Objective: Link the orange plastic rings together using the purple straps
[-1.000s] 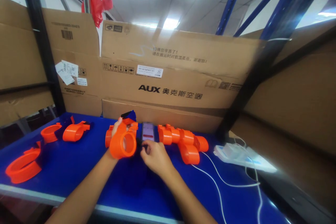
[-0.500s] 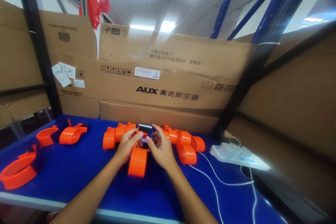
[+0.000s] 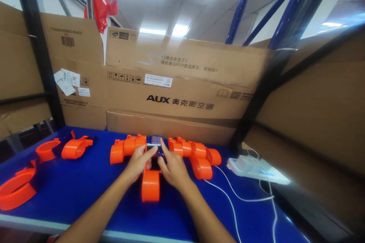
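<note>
Orange plastic parts sit all over a blue table (image 3: pixel 71 190): far left a big open ring (image 3: pixel 15 190) at the edge, then a smaller ring (image 3: pixel 45 150) w/ a clamp-shaped piece (image 3: pixel 74 147) just beside it. Mid-table, a row of orange cuffs (image 3: pixel 127 148) lies left of the phone (image 3: pixel 156 140), & a second orange cluster (image 3: pixel 196 155) lies right of it. Left hand (image 3: pixel 139 161) & right hand (image 3: pixel 171 167) meet at the centre, both on a small dark part just in front of the phone, at the far end of an orange cylinder (image 3: pixel 150 186) that lies on the table between the wrists. Left fingers are curled w/ thumb & forefinger pinched on that part; right forefinger points forward onto it, other fingers bent under. Can't tell exactly what the dark part is, hands cover it. Phone screen is lit, near the cardboard box (image 3: pixel 182 91) marked AUX along the back. Right side: a white cable (image 3: pixel 236 193) runs over the table to a white flat packet (image 3: pixel 256 167) near the black shelf post (image 3: pixel 256 95).
</note>
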{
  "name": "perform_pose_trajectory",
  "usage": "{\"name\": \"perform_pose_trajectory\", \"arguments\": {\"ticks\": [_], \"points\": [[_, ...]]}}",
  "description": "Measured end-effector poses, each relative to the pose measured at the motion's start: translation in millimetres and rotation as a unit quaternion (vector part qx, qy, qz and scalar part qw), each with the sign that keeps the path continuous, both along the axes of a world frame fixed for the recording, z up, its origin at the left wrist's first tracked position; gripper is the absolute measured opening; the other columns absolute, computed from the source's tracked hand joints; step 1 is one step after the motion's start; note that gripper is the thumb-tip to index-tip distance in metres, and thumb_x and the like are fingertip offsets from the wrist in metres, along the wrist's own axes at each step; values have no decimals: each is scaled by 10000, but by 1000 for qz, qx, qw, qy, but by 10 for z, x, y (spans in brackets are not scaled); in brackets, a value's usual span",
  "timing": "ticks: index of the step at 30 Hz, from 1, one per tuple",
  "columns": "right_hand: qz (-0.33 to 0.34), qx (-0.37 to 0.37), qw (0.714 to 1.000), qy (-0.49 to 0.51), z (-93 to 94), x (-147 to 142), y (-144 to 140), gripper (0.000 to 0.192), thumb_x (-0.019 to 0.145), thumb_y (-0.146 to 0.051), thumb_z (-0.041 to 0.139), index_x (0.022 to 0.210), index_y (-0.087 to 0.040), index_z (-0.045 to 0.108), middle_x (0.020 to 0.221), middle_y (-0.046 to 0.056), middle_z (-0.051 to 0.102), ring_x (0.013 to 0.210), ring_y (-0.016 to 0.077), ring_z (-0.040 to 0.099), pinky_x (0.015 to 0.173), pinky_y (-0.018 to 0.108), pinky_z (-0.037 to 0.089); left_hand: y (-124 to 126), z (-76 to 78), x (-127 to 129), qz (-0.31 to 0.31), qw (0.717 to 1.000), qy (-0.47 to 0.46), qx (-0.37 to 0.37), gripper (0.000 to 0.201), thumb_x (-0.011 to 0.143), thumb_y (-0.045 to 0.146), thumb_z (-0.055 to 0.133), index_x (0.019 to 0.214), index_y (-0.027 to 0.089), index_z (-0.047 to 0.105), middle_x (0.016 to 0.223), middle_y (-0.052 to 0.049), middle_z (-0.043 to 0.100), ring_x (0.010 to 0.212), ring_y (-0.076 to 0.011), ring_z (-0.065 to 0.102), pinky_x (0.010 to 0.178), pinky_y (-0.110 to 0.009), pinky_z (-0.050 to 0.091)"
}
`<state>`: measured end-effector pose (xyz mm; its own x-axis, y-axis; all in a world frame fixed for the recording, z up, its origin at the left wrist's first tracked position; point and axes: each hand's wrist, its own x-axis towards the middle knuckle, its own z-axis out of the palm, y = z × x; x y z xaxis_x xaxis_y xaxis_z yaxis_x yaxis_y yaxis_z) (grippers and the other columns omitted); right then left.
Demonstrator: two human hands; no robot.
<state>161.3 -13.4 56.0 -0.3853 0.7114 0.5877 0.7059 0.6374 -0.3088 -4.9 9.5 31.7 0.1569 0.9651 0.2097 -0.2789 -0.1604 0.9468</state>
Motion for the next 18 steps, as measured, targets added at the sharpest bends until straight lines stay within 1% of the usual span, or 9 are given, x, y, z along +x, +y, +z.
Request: {"name": "perform_pose_trajectory", "arguments": {"ticks": [2, 4, 7, 9, 11, 13, 16, 18], "points": [[-4, 10, 1000, -17, 7, 1, -8, 625, 931, -227, 438, 1535, -121, 315, 822, 84, 722, 673, 213, 648, 634, 288, 476, 2, 3, -11, -17, 1000, -15, -9, 361, 798, 512, 711, 849, 175, 592, 403, 90, 432, 325, -64, 382, 387, -187, 316], [-5, 15, 1000, -20, 3, -1, -5, 612, 932, -233, 442, 1526, -126, 339, 824, 85, 725, 688, 221, 654, 647, 296, 485, 3, 3, -11, -28, 999, -29, -21, 360, 790, 507, 720, 850, 176, 592, 402, 90, 434, 321, -63, 377, 387, -188, 315], [-1, 12, 1000, 11, -4, 6, 19, 601, 915, -235, 472, 1504, -148, 387, 840, 77, 730, 699, 216, 661, 651, 294, 502, 0, 2, 8, -28, 998, -43, -45, 362, 772, 499, 740, 834, 178, 585, 409, 88, 444, 324, -60, 382, 392, -188, 323], [12, 14, 999, 36, -4, 24, 44, 597, 907, -256, 508, 1490, -169, 415, 896, 80, 735, 728, 212, 669, 665, 296, 519, 0, 5, 21, -32, 996, -56, -66, 364, 760, 494, 752, 827, 178, 584, 419, 86, 455, 326, -56, 378, 389, -184, 311], [29, 25, 998, 48, -4, 54, 70, 579, 909, -288, 538, 1472, -187, 445, 954, 87, 736, 770, 213, 678, 695, 306, 536, 4, 11, 24, -40, 993, -75, -85, 365, 754, 494, 756, 826, 177, 588, 419, 84, 457, 326, -52, 368, 381, -179, 288], [42, 38, 997, 49, -12, 85, 95, 532, 919, -304, 544, 1438, -197, 493, 950, 87, 737, 771, 207, 681, 704, 307, 545, 17, 16, 15, -51, 989, -99, -99, 363, 759, 500, 749, 815, 182, 585, 400, 87, 437, 325, -56, 359, 378, -179, 275], [40, 62, 997, 38, -46, 109, 130, 459, 923, -272, 532, 1374, -192, 562, 902, 84, 741, 736, 194, 685, 691, 294, 553, 43, 10, -8, -71, 982, -125, -124, 363, 760, 506, 748, 774, 193, 565, 373, 86, 408, 331, -69, 360, 381, -186, 279], [32, 85, 996, 20, -80, 98, 147, 459, 905, -228, 528, 1358, -172, 573, 912, 94, 745, 749, 195, 694, 707, 294, 563, 57, -2, -17, -79, 979, -126, -140, 371, 753, 509, 754, 748, 192, 562, 375, 78, 417, 335, -73, 369, 381, -191, 286]]}}
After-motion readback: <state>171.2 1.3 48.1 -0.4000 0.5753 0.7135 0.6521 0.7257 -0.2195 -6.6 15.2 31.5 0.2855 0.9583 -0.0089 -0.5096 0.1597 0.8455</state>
